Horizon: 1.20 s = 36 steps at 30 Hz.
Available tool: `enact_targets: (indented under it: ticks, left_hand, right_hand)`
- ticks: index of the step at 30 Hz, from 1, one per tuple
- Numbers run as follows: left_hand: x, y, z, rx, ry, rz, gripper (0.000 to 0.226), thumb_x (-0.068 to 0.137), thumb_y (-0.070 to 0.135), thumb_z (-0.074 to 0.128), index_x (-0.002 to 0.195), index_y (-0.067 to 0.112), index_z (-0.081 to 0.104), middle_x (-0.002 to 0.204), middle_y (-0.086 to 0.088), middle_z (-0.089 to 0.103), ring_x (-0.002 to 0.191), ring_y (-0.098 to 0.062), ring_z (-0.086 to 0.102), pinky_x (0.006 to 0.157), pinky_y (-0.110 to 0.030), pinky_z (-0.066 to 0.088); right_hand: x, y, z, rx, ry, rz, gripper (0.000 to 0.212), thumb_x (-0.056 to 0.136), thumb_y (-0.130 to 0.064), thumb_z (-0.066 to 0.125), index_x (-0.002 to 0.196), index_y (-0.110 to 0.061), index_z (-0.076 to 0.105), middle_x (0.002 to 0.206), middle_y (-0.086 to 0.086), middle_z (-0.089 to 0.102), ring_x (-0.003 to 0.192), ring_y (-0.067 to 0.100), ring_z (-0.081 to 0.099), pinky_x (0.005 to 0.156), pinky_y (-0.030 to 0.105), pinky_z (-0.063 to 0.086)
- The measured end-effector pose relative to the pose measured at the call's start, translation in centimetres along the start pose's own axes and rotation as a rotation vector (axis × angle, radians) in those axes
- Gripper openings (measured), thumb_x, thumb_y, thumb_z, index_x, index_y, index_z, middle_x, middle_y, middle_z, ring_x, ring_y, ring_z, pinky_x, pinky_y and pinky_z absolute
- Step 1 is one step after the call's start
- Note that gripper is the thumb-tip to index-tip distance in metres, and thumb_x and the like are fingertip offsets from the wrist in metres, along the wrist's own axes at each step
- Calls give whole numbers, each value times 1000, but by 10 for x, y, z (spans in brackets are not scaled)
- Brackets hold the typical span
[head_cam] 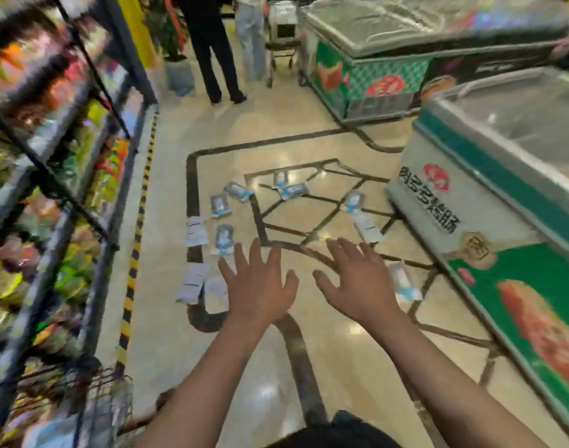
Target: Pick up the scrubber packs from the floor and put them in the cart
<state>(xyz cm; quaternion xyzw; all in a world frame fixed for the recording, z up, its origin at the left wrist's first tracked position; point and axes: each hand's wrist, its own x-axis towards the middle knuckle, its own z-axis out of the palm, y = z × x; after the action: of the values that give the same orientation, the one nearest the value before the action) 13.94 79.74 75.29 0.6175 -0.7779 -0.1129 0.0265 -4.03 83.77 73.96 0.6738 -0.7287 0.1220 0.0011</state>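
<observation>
Several scrubber packs lie scattered on the shiny tiled floor ahead of me: one [224,239] just beyond my left hand, a pale one [192,282] to its left, one [404,281] right of my right hand, others farther off [289,186]. My left hand [260,286] and my right hand [357,282] are stretched out side by side over the floor, palms down, fingers spread, holding nothing. A wire cart [92,412] shows at the bottom left, partly cut off and blurred.
Stocked shelves [50,156] line the left, with a yellow-black floor strip [137,240] along their foot. Chest freezers stand on the right [503,221] and at the back right [389,59]. Two people [218,53] and another cart [281,37] stand at the aisle's far end.
</observation>
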Motion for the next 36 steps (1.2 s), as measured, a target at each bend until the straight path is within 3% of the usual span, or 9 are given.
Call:
enact_targets:
  ticks: [4, 10, 14, 19, 29, 33, 36]
  left_hand:
    - [34, 113, 25, -10, -9, 171, 62, 100, 57, 38, 155, 30, 36, 168, -6, 24, 156, -35, 15, 122, -63, 11]
    - [67, 213, 61, 58, -89, 326, 62, 99, 57, 37, 155, 30, 34, 166, -8, 26, 154, -40, 15, 120, -66, 11]
    - [101, 246, 84, 115, -148, 363, 64, 97, 56, 37, 154, 28, 37, 165, -10, 28, 152, -44, 21, 119, -67, 14]
    - [170, 274, 109, 110, -181, 372, 61, 98, 54, 42, 153, 26, 40, 162, -12, 32, 151, -43, 22, 117, -67, 14]
    - [340, 351, 160, 151, -213, 423, 63, 96, 59, 40, 149, 24, 47, 155, -11, 45, 145, -43, 36, 114, -65, 26]
    - [389, 392, 183, 100, -339, 432, 62, 100, 59, 36, 152, 26, 38, 163, -10, 31, 152, -42, 22, 119, -66, 15]
    - [418, 408, 206, 153, -339, 431, 62, 100, 59, 36, 152, 25, 38, 162, -12, 33, 149, -42, 29, 119, -64, 19]
  right_hand:
    - [-22, 125, -32, -67, 39, 215, 66, 91, -59, 45, 133, -12, 65, 131, 14, 68, 109, 45, 64, 99, 49, 48]
    - [-49, 249, -31, -132, -30, 401, 73, 96, -66, 31, 143, -16, 55, 142, 14, 60, 132, 38, 53, 117, 51, 32]
    - [-37, 283, -13, -61, -38, 455, 71, 95, -64, 41, 140, -12, 61, 140, 20, 62, 120, 47, 58, 108, 57, 41]
    - [23, 315, 5, -30, -204, 533, 83, 89, -73, 24, 150, -22, 48, 154, 16, 49, 137, 53, 42, 114, 58, 35]
    - [161, 409, 47, -46, -282, 556, 72, 92, -70, 35, 141, -20, 55, 149, 13, 55, 140, 48, 43, 110, 57, 41]
    - [189, 438, 62, -12, -368, 628, 78, 91, -72, 28, 145, -22, 51, 153, 11, 51, 139, 47, 43, 112, 56, 39]
    - [203, 466, 76, 0, -453, 684, 78, 92, -72, 25, 152, -25, 43, 162, 7, 41, 144, 46, 37, 116, 53, 33]
